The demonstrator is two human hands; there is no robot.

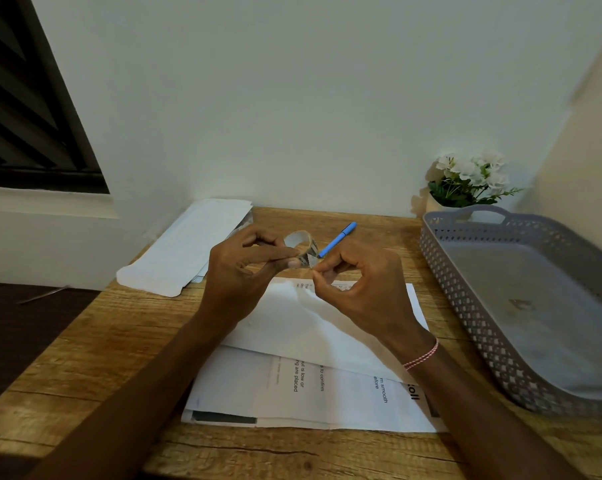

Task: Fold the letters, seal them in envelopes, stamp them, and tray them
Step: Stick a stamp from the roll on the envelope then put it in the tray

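Left hand point(247, 271) is pinching a curled stamp strip point(301, 242) at frame centre. Its thumb-and-forefinger grip is clamped on the strip, and the loop is arching up behind the fingertips. Right hand point(361, 289) is pinching the loose end of the same strip, its grip clamped on the toothed-edge end piece, with the other fingers curling loosely. The two hands are sitting almost fingertip to fingertip. A pink bracelet point(420, 356) is sitting on the right wrist.

The strip is hanging over the far end of a blank white envelope point(292, 323), which is lying skewed on the desk point(85, 358) at centre frame. The envelope is resting on printed letters point(292, 393), which are sticking out towards the bottom edge.

An envelope stack point(195, 244) is lying left of centre by the wall, partly overhanging the desk's left edge. A blue pen point(337, 239) is lying just behind the hands, angling towards the upper right. A grey perforated tray point(431, 258) is sitting at the right edge of the frame. A white flower pot point(472, 178) is standing behind it in the corner. A dark window blind point(22, 98) is filling the upper left.
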